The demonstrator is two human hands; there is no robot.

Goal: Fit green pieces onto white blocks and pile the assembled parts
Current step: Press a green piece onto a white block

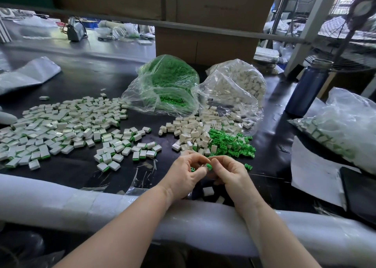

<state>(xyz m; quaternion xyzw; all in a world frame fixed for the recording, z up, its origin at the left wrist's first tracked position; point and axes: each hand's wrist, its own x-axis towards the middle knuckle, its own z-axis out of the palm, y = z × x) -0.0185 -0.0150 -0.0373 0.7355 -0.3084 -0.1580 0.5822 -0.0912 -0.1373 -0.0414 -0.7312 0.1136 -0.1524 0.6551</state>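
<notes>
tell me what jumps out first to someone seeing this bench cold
Probably the wide spread of assembled parts, white with green edges, covering the left of the dark table. Behind the middle stand two clear bags, the bag of green pieces and, to its right, the bag of white blocks, with loose stock spilled in front. Nearest, the left hand and right hand meet around a green piece.

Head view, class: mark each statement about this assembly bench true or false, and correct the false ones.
1. The bag of green pieces stands left of the bag of white blocks. True.
2. The assembled parts are piled on the right of the table. False: they lie on the left.
3. Both hands are held close together, the left hand beside the right hand. True.
4. The blue bottle lies on its side. False: it stands upright.
</notes>
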